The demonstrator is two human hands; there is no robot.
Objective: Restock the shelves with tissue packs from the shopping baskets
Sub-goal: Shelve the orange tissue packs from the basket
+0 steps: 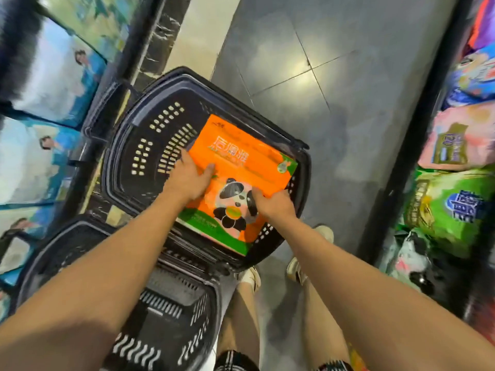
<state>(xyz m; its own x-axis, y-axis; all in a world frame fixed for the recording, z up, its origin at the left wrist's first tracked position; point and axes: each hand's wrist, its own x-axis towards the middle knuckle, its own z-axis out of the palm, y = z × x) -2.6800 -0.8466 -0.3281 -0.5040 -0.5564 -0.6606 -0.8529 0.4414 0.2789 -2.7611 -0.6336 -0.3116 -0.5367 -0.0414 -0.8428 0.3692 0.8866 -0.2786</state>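
Observation:
An orange tissue pack (241,167) with a panda picture and green corners lies in the right half of a black shopping basket (150,124) on the floor. My left hand (191,178) grips the pack's left edge, thumb on top. My right hand (270,203) holds its near right edge, over the panda. A second black basket (171,303) stands nearer to me, at the lower left, and I see no packs inside it.
Shelves with blue and white tissue packs (53,76) run along the left. On the right, shelves hold pink (460,137), green (450,207) and blue packs (474,76). Grey tiled aisle floor (334,62) stretches ahead. My feet (294,269) stand just right of the baskets.

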